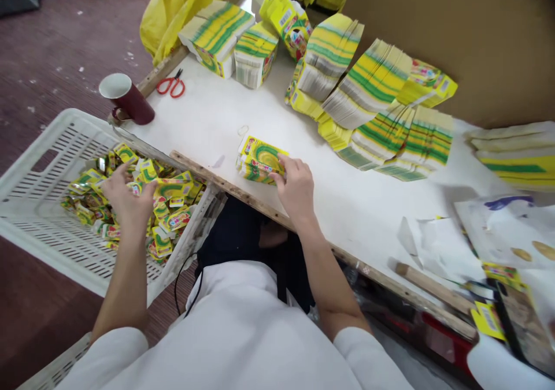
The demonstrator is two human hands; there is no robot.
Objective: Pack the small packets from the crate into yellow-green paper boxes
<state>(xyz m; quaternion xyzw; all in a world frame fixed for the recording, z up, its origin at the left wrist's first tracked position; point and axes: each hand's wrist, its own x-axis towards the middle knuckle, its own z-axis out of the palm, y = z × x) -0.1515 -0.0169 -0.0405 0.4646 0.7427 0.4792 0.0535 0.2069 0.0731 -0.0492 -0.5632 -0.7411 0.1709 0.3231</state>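
My left hand (124,196) reaches into a white slatted crate (39,164) and rests, fingers spread, on a heap of small yellow-green folded boxes (171,205). My right hand (295,185) is on the white table (368,205), its fingers closed on a small stack of flat yellow-green cartons (260,159) near the table's wooden front edge. Whether the left hand holds a box is hidden by the hand itself.
Large fanned stacks of flat cartons (381,107) fill the back of the table. Red scissors (171,85) and a maroon cup (128,98) sit at the left corner. A yellow bag (177,3), a brown cardboard sheet (455,26) and plastic packets (507,228) lie around.
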